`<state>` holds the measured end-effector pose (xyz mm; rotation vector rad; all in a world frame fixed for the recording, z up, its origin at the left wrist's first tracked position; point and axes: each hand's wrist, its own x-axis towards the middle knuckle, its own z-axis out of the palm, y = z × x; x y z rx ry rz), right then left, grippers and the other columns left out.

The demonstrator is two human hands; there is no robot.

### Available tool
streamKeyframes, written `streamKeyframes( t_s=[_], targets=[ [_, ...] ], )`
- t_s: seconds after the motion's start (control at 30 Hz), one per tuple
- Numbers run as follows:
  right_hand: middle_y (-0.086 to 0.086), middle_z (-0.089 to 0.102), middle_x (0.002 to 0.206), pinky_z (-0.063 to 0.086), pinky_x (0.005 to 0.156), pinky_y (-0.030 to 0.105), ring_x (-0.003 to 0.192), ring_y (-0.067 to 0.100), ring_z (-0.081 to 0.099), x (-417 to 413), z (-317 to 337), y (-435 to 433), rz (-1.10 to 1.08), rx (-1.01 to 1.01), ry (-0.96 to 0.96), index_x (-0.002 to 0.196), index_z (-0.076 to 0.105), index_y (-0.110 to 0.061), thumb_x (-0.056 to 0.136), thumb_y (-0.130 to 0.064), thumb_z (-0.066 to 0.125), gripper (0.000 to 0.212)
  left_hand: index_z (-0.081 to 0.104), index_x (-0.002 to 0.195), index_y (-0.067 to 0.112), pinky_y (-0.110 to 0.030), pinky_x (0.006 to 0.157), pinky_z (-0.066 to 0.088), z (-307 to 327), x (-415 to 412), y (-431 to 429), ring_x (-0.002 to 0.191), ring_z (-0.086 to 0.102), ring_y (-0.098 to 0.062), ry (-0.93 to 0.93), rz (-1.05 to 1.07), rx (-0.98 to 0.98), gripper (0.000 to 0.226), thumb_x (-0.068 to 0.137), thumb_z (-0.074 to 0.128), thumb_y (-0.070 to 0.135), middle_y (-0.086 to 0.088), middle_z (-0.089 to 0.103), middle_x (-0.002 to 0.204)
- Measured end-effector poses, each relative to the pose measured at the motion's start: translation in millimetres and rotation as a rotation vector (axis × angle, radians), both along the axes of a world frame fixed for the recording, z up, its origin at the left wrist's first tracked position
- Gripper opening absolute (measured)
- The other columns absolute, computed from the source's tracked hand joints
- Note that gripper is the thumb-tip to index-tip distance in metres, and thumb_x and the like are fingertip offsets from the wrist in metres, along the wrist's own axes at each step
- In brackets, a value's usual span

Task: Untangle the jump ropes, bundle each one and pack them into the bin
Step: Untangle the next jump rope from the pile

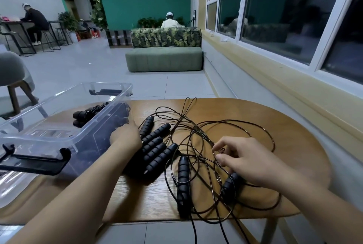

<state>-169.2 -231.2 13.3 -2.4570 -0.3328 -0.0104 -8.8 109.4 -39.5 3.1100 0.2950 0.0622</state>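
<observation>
On the tabletop [284, 135], through the head camera, I see the tangled jump ropes [193, 130] sprawled at centre. A row of black foam handles [155, 145] lies just beside the clear bin [102, 115] at left. One bundled rope [86, 114] sits inside the bin. My left hand [125, 135] is wedged between the bin and the handles with its fingers hidden, so I cannot tell its grip. My right hand [249, 161] rests on the cords, fingers loosely bent, thumb and forefinger apart, grasping nothing.

Your left hand [125, 135] touches the clear bin [92, 137] beside black handles [155, 145]; your right hand [245, 163] rests loosely curled on tangled cords [198, 157] on the table [294, 135].
</observation>
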Motion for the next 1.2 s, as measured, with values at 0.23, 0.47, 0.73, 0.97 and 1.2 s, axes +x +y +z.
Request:
streamKeyframes(
  t_s=[0.23,0.47,0.73,0.97,1.2],
  targets=[
    [-0.011,0.077,0.085,0.063,0.076,0.042,0.074,0.010,0.074,1,3,2,-0.002,0.050,-0.006,0.109,0.071,-0.041,0.104,-0.033,0.068,0.010,0.041,0.142,0.009,-0.050,0.093,0.055,28,-10,1,0.122,0.060,-0.043,-0.211,0.008,-0.259,0.088,0.086,0.061,0.075,-0.018,0.061,0.129],
    [-0.009,0.078,0.085,0.063,0.078,0.041,0.075,0.009,0.076,4,7,10,-0.006,0.111,-0.060,0.104,0.073,-0.037,0.105,-0.027,0.068,0.011,0.065,0.106,0.021,-0.035,0.082,0.052,70,-41,-21,0.099,0.066,-0.020,-0.383,-0.073,-0.660,0.032,0.081,0.075,0.038,0.005,0.072,0.098],
    [-0.019,0.077,0.108,0.061,0.090,0.033,0.101,-0.002,0.072,10,7,21,-0.051,0.312,-0.033,0.132,0.063,-0.043,0.091,-0.073,0.066,0.051,0.065,0.112,0.014,-0.028,0.052,0.051,80,-86,-92,0.066,0.069,-0.014,-0.088,-0.389,-1.269,0.026,0.091,0.079,0.019,-0.010,0.077,0.093],
    [0.003,0.076,0.087,0.061,0.073,0.047,0.071,0.017,0.072,7,10,28,-0.032,0.525,0.050,0.112,0.065,-0.025,0.103,-0.023,0.069,0.010,0.069,0.107,0.027,-0.034,0.079,0.059,73,-107,-117,0.089,0.073,-0.009,-0.163,-0.623,-1.076,0.034,0.088,0.082,0.052,0.007,0.076,0.098],
    [0.010,0.066,0.082,0.048,0.056,0.036,0.064,0.026,0.056,1,26,16,0.060,0.617,0.084,0.114,0.064,-0.013,0.102,-0.011,0.066,0.012,0.060,0.130,0.040,-0.038,0.109,0.046,65,-76,-87,0.127,0.054,-0.002,-0.369,-0.734,-0.699,0.046,0.090,0.070,0.060,0.021,0.060,0.132]
  ],
)
